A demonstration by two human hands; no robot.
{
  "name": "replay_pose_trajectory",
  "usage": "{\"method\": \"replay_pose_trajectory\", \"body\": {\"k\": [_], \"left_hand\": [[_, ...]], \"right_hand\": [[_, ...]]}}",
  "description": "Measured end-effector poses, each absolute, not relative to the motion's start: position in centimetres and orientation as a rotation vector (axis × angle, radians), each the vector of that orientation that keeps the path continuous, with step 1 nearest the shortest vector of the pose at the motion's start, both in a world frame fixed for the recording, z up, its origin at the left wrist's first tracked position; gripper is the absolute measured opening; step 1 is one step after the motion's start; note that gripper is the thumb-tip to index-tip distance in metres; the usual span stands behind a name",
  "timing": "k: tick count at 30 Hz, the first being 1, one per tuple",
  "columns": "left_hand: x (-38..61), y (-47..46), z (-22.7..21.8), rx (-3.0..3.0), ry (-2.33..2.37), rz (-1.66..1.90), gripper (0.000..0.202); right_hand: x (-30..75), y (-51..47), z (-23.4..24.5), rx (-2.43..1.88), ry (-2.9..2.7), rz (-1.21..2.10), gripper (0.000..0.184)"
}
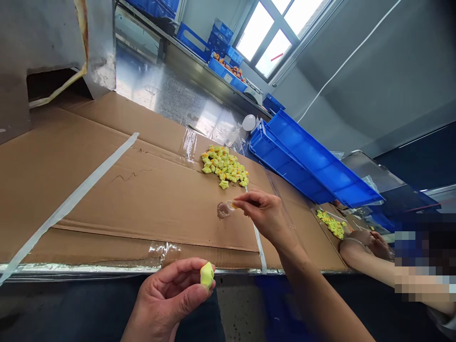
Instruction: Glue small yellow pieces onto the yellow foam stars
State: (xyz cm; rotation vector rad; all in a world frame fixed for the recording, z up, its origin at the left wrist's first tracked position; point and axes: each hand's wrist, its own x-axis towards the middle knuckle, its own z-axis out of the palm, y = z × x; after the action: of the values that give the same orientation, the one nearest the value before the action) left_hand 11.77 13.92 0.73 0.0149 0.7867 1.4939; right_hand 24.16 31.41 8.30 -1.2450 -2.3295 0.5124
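The fingers (185,270) of the left hand (162,299) are clamped on a yellow-green toy (207,274), thumb and fingertips hiding much of it, so its shape is hard to make out. It is held in the air just beyond the bench's metal edge (107,269). The right hand (260,213) pinches a small clear piece (231,205) between thumb and forefinger, with a dab of orange showing through it, just above a brownish smear (223,210) on the cardboard (142,190) covering the bench. A heap of similar toys (224,166) lies on the cardboard nearby, their exact forms too small to tell. Pale tape (67,204) runs across the cardboard. Beyond the heap are stacked blue crates (313,161), and a co-worker's hands (366,244) rest beside a smaller heap (331,224), partly cut off by a pixelated patch (423,261). The tilted view shows a shiny floor (171,90), a bright window (267,38), and distant blue crates (224,71) holding orange items that are too small to identify.
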Motion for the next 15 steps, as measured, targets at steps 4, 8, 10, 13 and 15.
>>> {"method": "replay_pose_trajectory", "body": {"k": [4,8,10,13,15], "left_hand": [[11.8,13.8,0.7,0.016,0.787,1.478,0.031],[11.8,13.9,0.7,0.014,0.796,1.475,0.032],[11.8,13.9,0.7,0.013,0.800,1.477,0.031],[11.8,14.0,0.6,0.020,0.800,1.472,0.031],[11.8,14.0,0.5,0.032,0.799,1.476,0.030]], "right_hand": [[24.8,32.2,8.0,-1.264,-2.238,0.732,0.018],[25.2,33.0,7.6,-1.267,-2.154,0.875,0.022],[25.4,33.3,7.5,-1.273,-2.125,0.902,0.022],[25.5,33.4,7.2,-1.291,-2.097,0.915,0.021],[25.6,33.4,7.1,-1.304,-2.089,0.914,0.021]]}}
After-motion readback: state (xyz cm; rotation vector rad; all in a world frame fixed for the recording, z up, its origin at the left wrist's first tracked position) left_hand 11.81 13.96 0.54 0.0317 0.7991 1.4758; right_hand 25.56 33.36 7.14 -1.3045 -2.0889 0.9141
